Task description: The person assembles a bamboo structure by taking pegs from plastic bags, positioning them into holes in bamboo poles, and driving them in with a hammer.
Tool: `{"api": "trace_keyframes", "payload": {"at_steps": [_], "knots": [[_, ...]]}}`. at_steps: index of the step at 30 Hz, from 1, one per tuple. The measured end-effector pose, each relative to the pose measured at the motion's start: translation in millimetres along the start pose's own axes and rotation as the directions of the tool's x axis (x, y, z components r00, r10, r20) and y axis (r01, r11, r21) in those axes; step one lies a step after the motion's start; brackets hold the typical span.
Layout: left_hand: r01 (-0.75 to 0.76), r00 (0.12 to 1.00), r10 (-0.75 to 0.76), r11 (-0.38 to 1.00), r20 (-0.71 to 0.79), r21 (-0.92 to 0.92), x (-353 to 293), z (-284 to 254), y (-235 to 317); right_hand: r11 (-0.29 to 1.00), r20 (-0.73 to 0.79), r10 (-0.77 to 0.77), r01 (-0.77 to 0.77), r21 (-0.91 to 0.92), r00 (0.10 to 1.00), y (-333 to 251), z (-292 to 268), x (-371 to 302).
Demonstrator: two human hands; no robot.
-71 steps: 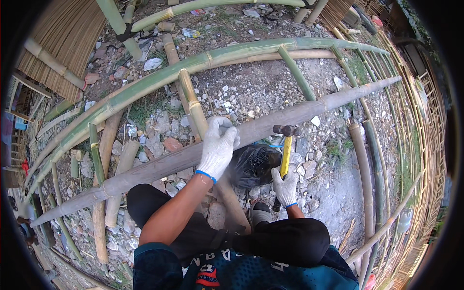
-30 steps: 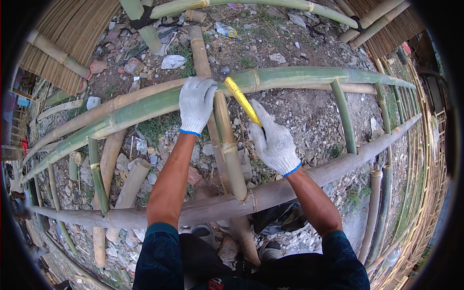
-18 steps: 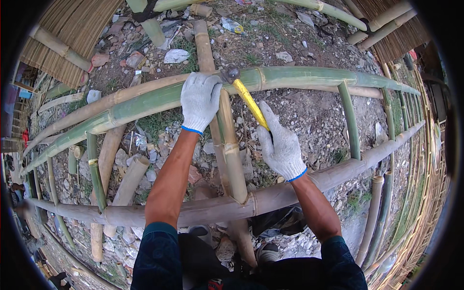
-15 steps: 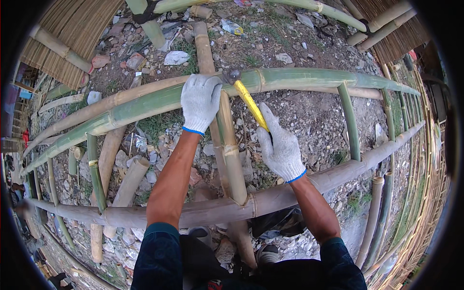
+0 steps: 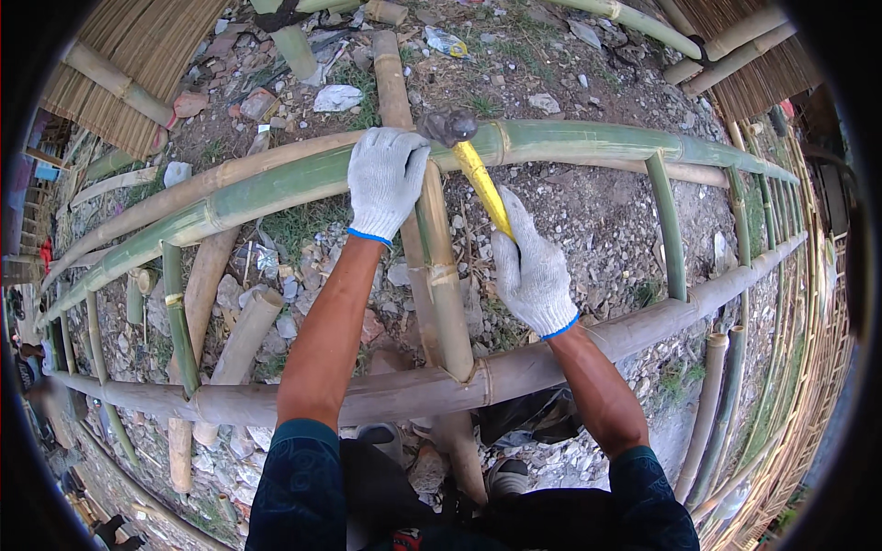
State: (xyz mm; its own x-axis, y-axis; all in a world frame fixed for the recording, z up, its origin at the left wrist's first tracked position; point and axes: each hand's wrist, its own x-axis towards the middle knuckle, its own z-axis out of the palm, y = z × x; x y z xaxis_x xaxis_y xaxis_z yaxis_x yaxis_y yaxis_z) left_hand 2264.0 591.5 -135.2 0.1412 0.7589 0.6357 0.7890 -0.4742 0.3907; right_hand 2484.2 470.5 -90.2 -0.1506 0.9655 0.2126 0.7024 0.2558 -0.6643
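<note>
Hammer (image 5: 484, 185), clasped by the right hand (image 5: 537, 281), slants over the green pole (image 5: 579, 141), where the left hand (image 5: 382, 185) curls, perhaps for steadiness, its hidden fingertip hold impossible to tell.

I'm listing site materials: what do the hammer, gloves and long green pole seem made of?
Hammer: dull grey head, probably metal; yellow handle, perhaps painted, material unclear. Gloves: matte white knit, likely cotton, by texture. Green pole: smooth bamboo, by its ringed nodes.

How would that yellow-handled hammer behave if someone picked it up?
The hammer would probably feel head-heavy: its bulky dark head sits at one end of a slim handle. It's likely stiff, since the handle looks straight toward the right hand. Set down, it probably wouldn't roll far, given the crosswise head.
</note>
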Motion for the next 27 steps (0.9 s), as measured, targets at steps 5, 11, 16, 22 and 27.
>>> {"api": "trace_keyframes", "payload": {"at_steps": [5,11,16,22,27], "knots": [[0.001,0.999,-0.001,1.0,-0.043,-0.001,-2.6,1.3,-7.1,0.999,0.03,0.04,-0.039,-0.035,0.999,-11.6,-4.1,6.6],[0.067,0.998,-0.066,0.998,0.008,-0.01,1.5,-3.8,-3.2,0.992,0.098,0.095,-0.086,-0.088,0.991,-9.6,-3.4,6.0],[0.16,0.976,-0.14,0.981,0.168,-0.112,8.3,-14.8,0.2,0.998,-0.026,0.058,-0.058,0.016,0.998,-23.2,-5.9,4.5],[0.202,0.972,-0.186,0.974,0.144,-0.101,6.2,-12.6,-5.8,0.987,0.067,0.065,-0.054,-0.151,0.996,-9.5,7.1,8.1],[0.125,0.988,-0.112,0.984,0.107,-0.128,0.9,-17.9,-11.5,0.997,-0.045,0.057,-0.059,-0.049,0.997,-8.4,14.0,-0.1]]}}
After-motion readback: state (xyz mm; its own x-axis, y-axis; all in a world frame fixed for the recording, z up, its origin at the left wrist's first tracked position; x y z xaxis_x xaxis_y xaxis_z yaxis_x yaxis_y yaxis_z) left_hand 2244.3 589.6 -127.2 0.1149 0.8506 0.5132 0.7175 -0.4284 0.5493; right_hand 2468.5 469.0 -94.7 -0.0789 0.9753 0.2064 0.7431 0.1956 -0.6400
